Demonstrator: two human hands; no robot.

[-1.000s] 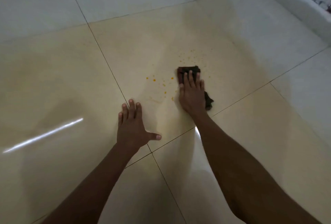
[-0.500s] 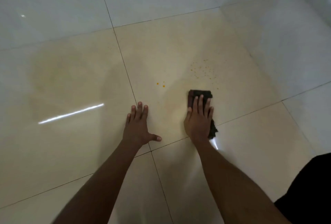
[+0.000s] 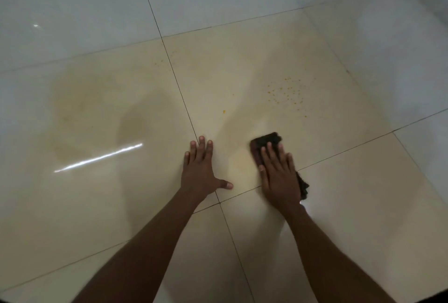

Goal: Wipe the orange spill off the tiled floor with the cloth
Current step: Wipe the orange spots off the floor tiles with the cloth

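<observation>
Right hand (image 3: pixel 281 176), fingers straight and together, is pressing dark cloth (image 3: pixel 266 139) on tiled floor (image 3: pixel 351 205) below orange droplets (image 3: pixel 286 94); left hand (image 3: pixel 200 171), beside cloth, is resting flat, thumb spread.

light: dim, warm yellowish cast mid-floor (image 3: pixel 242 72), cooler grey twd top
glare: bright streak (image 3: pixel 98 158) on glossy tiles left; small glint top left; hot spot by right wrist
shadows: soft dark patches left of centre
blur: slight softness, hands smeared
edges: wide-angle bend, dark corners at bottom
</observation>
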